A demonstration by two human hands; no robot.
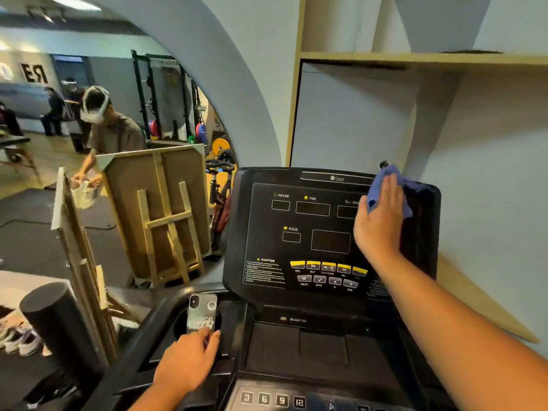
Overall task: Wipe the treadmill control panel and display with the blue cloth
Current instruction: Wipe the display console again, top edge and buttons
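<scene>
The black treadmill control panel (311, 232) faces me, with labelled display windows and a row of yellow buttons low down. My right hand (381, 218) lies flat, fingers straight, and presses the blue cloth (385, 176) against the panel's upper right corner. The cloth shows above and on both sides of the fingers. My left hand (189, 360) rests on the left side of the console at the cup holder, its fingers touching the bottom of a phone (201, 315) that stands there.
A lower button strip (272, 399) with numbered keys sits near the bottom edge. A mirror (112, 137) on the left reflects a person and gym racks. Wooden easels (166, 221) and a black foam roller (56, 318) stand left of the treadmill. A shelf (415, 59) hangs above.
</scene>
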